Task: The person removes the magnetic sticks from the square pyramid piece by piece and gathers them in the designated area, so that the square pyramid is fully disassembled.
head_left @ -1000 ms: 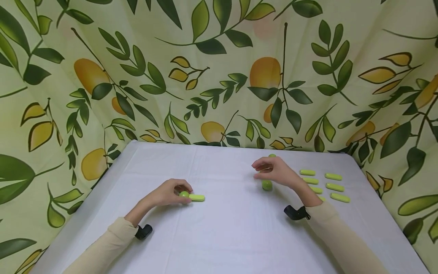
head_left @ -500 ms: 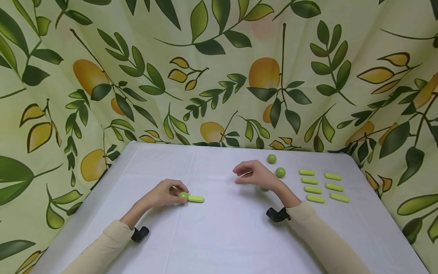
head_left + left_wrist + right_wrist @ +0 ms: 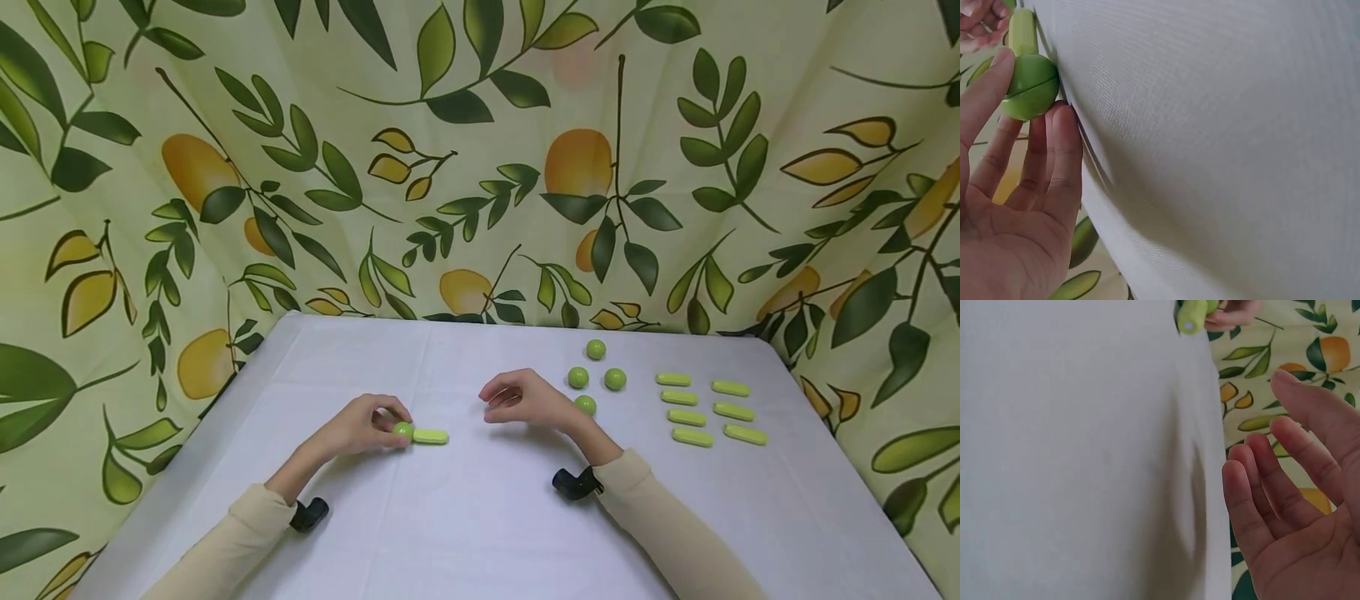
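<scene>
My left hand [image 3: 358, 427] pinches a small green ball [image 3: 1030, 87] between thumb and fingertips, low over the white tabletop. Against the ball's right side lies a lighter green stick [image 3: 431, 437], end-on to it; whether the two are joined or only touching I cannot tell. In the right wrist view the stick [image 3: 1191, 316] shows its round end. My right hand [image 3: 527, 400] hovers to the right of the stick, fingers loosely bent and apart, holding nothing.
Several green balls, among them a rear ball [image 3: 596, 349], sit behind and right of my right hand. Farther right, two columns of green sticks [image 3: 684, 417] lie on the white-covered table [image 3: 465, 533]. A leaf-patterned curtain [image 3: 480, 167] hangs behind.
My right hand has moved left and a little nearer, away from the balls towards the stick, uncovering the balls and sticks behind it. The left hand keeps its hold on the ball, nearly still.
</scene>
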`<state>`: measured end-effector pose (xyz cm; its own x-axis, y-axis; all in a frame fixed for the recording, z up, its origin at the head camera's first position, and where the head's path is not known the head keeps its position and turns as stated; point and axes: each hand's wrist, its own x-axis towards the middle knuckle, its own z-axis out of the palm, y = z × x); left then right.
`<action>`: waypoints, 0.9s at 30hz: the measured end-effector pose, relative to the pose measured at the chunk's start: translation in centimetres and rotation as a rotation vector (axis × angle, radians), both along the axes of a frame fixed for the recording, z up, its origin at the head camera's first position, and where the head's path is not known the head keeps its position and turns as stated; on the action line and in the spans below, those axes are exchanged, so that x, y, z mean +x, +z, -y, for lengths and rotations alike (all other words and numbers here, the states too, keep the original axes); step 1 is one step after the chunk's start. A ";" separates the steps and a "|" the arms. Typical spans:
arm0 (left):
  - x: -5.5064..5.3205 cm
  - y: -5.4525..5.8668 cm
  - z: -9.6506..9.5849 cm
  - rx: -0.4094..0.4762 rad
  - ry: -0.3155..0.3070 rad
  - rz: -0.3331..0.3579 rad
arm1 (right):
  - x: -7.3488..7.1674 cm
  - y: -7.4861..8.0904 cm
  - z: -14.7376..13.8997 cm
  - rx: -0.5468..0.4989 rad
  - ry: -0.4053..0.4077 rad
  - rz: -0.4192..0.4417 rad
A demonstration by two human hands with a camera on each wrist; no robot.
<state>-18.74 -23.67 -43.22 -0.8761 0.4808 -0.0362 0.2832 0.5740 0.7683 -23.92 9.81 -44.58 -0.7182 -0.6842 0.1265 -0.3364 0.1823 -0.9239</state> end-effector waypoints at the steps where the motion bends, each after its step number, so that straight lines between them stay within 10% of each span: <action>1: 0.0 0.1 0.0 0.002 0.002 0.001 | 0.1 -0.1 0.3 -0.005 0.008 0.001; 27: -0.5 0.0 0.2 -0.003 -0.002 -0.013 | 0.9 -0.7 8.4 0.040 0.149 -0.039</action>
<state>-19.27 -23.82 -43.20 -0.8753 0.4828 -0.0267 0.2943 0.5756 0.7630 -22.98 1.42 -45.31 -0.6032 -0.7880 0.1232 -0.3981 0.1636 -0.9026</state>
